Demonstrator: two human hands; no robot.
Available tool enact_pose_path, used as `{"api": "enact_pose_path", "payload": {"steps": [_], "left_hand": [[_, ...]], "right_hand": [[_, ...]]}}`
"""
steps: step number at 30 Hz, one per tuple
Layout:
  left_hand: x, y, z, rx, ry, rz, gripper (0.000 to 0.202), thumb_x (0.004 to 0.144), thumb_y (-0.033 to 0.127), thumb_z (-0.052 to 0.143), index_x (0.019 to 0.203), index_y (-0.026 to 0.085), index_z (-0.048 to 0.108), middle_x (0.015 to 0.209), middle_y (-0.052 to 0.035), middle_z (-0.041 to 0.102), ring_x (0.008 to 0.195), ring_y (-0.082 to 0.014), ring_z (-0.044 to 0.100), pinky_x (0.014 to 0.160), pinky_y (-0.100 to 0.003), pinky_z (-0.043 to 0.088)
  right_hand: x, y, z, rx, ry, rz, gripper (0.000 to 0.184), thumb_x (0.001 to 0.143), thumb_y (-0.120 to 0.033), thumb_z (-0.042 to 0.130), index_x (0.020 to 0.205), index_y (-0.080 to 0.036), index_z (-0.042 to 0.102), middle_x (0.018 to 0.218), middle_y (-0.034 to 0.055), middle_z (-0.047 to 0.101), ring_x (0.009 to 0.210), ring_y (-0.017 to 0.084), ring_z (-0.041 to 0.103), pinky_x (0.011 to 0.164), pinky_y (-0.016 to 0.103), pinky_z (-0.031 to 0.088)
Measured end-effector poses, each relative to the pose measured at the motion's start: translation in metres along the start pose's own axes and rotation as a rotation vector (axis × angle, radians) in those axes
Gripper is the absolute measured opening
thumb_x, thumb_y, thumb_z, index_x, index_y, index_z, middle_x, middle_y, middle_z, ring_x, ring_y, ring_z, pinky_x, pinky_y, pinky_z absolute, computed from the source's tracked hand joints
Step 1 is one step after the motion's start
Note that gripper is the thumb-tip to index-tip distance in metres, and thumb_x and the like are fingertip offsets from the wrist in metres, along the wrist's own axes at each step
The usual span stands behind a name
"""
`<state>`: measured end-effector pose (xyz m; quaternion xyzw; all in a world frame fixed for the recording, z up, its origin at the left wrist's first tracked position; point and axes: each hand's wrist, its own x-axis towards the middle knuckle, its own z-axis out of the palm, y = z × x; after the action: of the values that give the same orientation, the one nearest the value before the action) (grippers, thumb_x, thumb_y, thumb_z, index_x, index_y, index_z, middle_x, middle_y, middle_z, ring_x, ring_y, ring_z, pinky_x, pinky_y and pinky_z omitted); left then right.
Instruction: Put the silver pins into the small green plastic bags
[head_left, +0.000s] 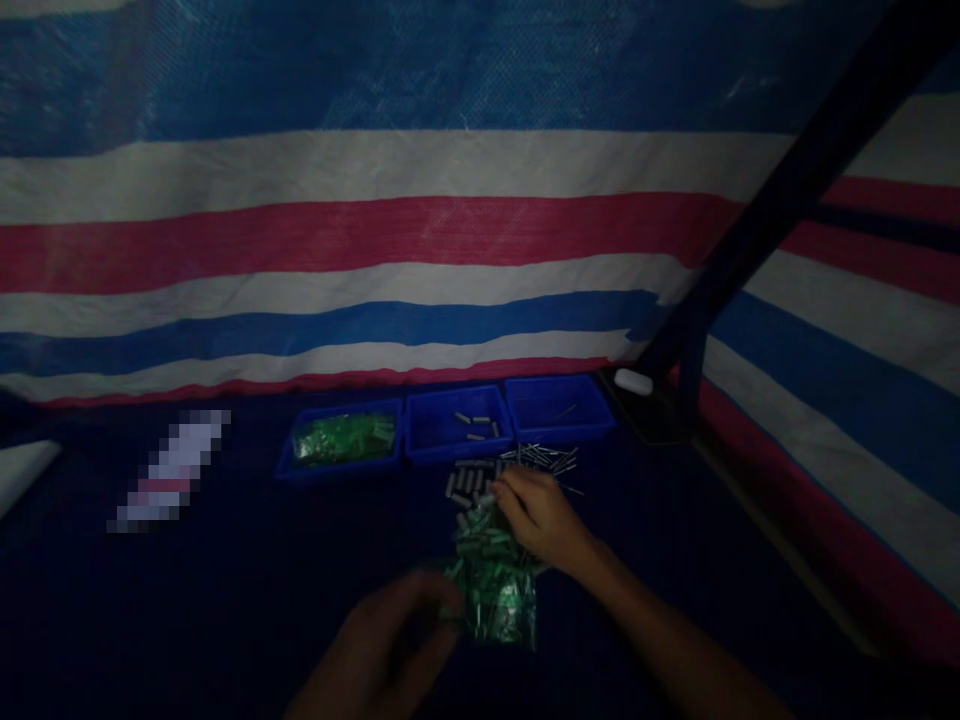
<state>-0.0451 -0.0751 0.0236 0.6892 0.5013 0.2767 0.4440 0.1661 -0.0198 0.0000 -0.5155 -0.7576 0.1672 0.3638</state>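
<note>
Nearest the camera, the left hand point(397, 630) reaches in from the lower edge, curled, with a dark gap between thumb and fingers (it is blurred, so I cannot tell whether its tips grip anything). Just to its right lies a green plastic bag point(501, 605), clear enough to show slim pieces inside. The bag lies between the two hands: its near end is beside the left fingertips, while its far end comes up beneath the fingers of the right hand point(544, 512). Its long axis runs away from the person, the far end leaning slightly left. Thumb and forefinger of the right hand are close together over the far end, beside small grey cylinders point(469, 481); I cannot tell whether a piece is held between them.

Several of those cylinders lie side by side, their long axes pointing roughly away from the person; a few beyond them lie crosswise. Thin metal pins point(555, 461) spread behind the right hand at mixed angles. Beyond, three blue trays stand in a row on the dark table point(225, 610): the left tray point(341, 468) with green packets point(345, 438), the middle tray point(431, 425) with a few grey cylinders, the right tray point(536, 405) with a thin pin.
</note>
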Motion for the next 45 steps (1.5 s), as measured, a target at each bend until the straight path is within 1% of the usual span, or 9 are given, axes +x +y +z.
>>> {"api": "enact_pose_path", "payload": {"steps": [5,9,15,17,20,30,37,41,45], "left_hand": [[0.076,0.018,0.027,0.107,0.085,0.312,0.022,0.079,0.017,0.051,0.101,0.018,0.054,0.098,-0.0047,0.058,0.090,-0.0153,0.055,0.077,-0.028,0.046],[0.093,0.020,0.031,0.144,0.037,0.392,0.017,0.083,0.018,0.045,0.094,0.018,0.059,0.089,-0.0036,0.062,0.082,-0.0132,0.057,0.077,-0.026,0.044],[0.092,0.010,0.018,-0.008,-0.027,0.214,0.026,0.083,0.036,0.047,0.082,0.016,0.063,0.077,-0.0019,0.063,0.072,-0.0137,0.056,0.068,-0.024,0.042],[0.091,0.004,0.017,-0.116,-0.081,0.074,0.040,0.085,0.043,0.039,0.067,0.014,0.059,0.061,0.0006,0.056,0.060,-0.0118,0.050,0.058,-0.022,0.039],[0.089,-0.003,0.017,-0.216,-0.145,-0.070,0.052,0.086,0.050,0.031,0.056,0.014,0.052,0.049,0.0031,0.043,0.051,-0.0096,0.041,0.052,-0.021,0.033],[0.085,-0.005,0.016,-0.058,-0.062,0.213,0.022,0.082,0.032,0.048,0.099,0.018,0.053,0.088,-0.0024,0.060,0.079,-0.0134,0.055,0.072,-0.023,0.042],[0.086,0.000,0.017,-0.128,-0.042,0.156,0.020,0.085,0.033,0.043,0.087,0.018,0.056,0.084,-0.0025,0.062,0.079,-0.0141,0.057,0.074,-0.024,0.043],[0.085,0.008,0.020,-0.200,-0.041,0.079,0.028,0.084,0.040,0.041,0.081,0.017,0.057,0.067,-0.0003,0.058,0.065,-0.0133,0.054,0.062,-0.023,0.042],[0.043,0.013,0.016,-0.192,0.020,-0.056,0.036,0.086,0.045,0.031,0.090,0.024,0.060,0.068,-0.0005,0.058,0.066,-0.0158,0.054,0.065,-0.028,0.044]], "right_hand": [[0.001,-0.005,0.001,0.117,0.101,0.058,0.033,0.089,-0.026,0.033,0.057,-0.018,0.038,0.053,-0.0029,0.041,0.050,0.008,0.042,0.050,0.022,0.030],[0.001,-0.004,0.001,0.197,0.121,0.089,0.035,0.090,-0.027,0.031,0.057,-0.018,0.040,0.053,-0.0029,0.043,0.049,0.008,0.042,0.050,0.021,0.031],[-0.001,0.000,-0.004,0.100,0.010,0.080,0.015,0.086,-0.026,0.041,0.092,-0.017,0.051,0.071,0.0012,0.058,0.065,0.012,0.054,0.060,0.024,0.040],[-0.001,-0.004,-0.006,0.028,-0.021,0.003,0.027,0.081,-0.026,0.050,0.106,-0.017,0.048,0.079,0.0031,0.060,0.072,0.015,0.056,0.065,0.027,0.042],[-0.002,-0.011,-0.007,-0.063,-0.060,-0.123,0.020,0.081,-0.021,0.050,0.100,-0.019,0.052,0.081,0.0044,0.061,0.076,0.016,0.056,0.070,0.030,0.041],[-0.001,-0.007,0.003,-0.026,-0.001,0.012,0.019,0.087,-0.017,0.037,0.075,-0.018,0.052,0.068,0.0025,0.058,0.066,0.013,0.054,0.062,0.026,0.039],[-0.004,-0.015,0.002,0.035,0.024,-0.005,0.023,0.084,-0.021,0.046,0.106,-0.019,0.048,0.092,0.0056,0.062,0.083,0.016,0.058,0.073,0.027,0.045],[-0.006,-0.020,0.004,0.031,0.035,-0.061,0.017,0.086,-0.016,0.039,0.097,-0.020,0.051,0.087,0.0045,0.061,0.082,0.015,0.058,0.074,0.027,0.045],[-0.006,-0.024,0.004,0.038,0.139,-0.070,0.015,0.086,-0.016,0.038,0.093,-0.019,0.051,0.081,0.0046,0.059,0.076,0.014,0.057,0.069,0.026,0.045]]}}
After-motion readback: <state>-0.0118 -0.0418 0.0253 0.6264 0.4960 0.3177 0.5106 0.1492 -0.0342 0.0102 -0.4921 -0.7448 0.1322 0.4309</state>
